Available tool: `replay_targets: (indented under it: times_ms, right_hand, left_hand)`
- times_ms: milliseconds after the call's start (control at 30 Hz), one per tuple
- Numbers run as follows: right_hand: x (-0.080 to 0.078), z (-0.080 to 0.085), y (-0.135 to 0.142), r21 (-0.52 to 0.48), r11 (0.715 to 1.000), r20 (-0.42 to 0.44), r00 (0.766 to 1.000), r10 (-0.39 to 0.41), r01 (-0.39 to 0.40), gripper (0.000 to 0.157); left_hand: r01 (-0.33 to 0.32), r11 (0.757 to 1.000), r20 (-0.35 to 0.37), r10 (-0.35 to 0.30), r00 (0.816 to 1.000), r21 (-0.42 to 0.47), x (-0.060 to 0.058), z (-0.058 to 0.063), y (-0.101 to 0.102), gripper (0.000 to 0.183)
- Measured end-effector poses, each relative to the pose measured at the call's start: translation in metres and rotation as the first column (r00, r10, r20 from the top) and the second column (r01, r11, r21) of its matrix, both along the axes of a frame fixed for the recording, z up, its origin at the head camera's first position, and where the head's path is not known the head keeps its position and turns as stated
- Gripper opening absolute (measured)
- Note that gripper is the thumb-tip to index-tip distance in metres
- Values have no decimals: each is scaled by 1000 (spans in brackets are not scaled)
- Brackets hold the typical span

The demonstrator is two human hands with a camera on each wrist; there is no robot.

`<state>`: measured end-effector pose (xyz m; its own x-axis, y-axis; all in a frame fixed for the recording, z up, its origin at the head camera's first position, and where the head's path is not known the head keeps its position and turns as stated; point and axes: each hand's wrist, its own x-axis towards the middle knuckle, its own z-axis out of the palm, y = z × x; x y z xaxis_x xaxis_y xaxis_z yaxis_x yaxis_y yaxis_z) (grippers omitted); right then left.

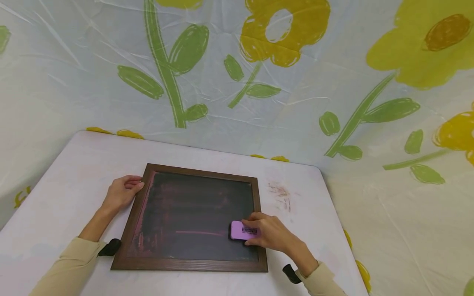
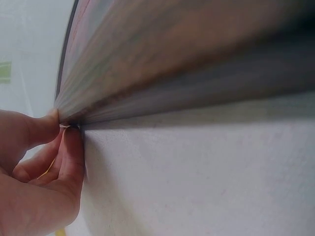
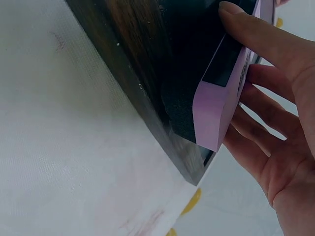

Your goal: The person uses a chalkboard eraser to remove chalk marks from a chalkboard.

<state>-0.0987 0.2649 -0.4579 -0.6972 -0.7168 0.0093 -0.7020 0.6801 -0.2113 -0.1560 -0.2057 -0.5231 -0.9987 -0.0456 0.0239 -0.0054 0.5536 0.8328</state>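
Note:
A chalkboard [image 1: 200, 205] in a brown wooden frame [image 1: 189, 264] lies on the table, its dark surface hazed with reddish chalk. One pink chalk line [image 1: 200, 232] runs across its lower part, and thicker pink smears [image 1: 142, 242] show along the left side. My left hand [image 1: 120, 194] pinches the frame's left edge near the upper corner; the left wrist view shows thumb and fingers [image 2: 71, 162] meeting at that edge. Between thumb and fingers, my right hand [image 1: 274, 233] grips a purple eraser [image 1: 238, 230] with a dark felt underside [image 3: 182, 110], at the board's lower right.
The white-covered table [image 1: 303, 246] carries a reddish-brown chalk smudge [image 1: 280, 193] right of the board. Behind the table and at its sides hangs a cloth [image 1: 222, 127] printed with yellow flowers. A black device sits at each wrist.

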Motion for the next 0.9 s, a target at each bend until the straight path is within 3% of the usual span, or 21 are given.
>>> replay_targets:
  times_ms: [200, 467, 900]
  right_hand:
    - [0, -3, -6, -22, 1000, -10, 1000, 20, -20, 58]
    - [0, -4, -17, -29, 1000, 48, 999, 9, -8, 57]
    - [0, -7, -38, -40, 999, 22, 999, 36, -35, 58]
  left_hand:
    - [-2, 1000, -12, 2, 1000, -10, -1, -2, 0, 38]
    - [-9, 1000, -4, 8, 1000, -5, -1, -1, -1, 39]
    - [-8, 1000, 15, 8, 1000, 3, 0, 1, 2, 40]
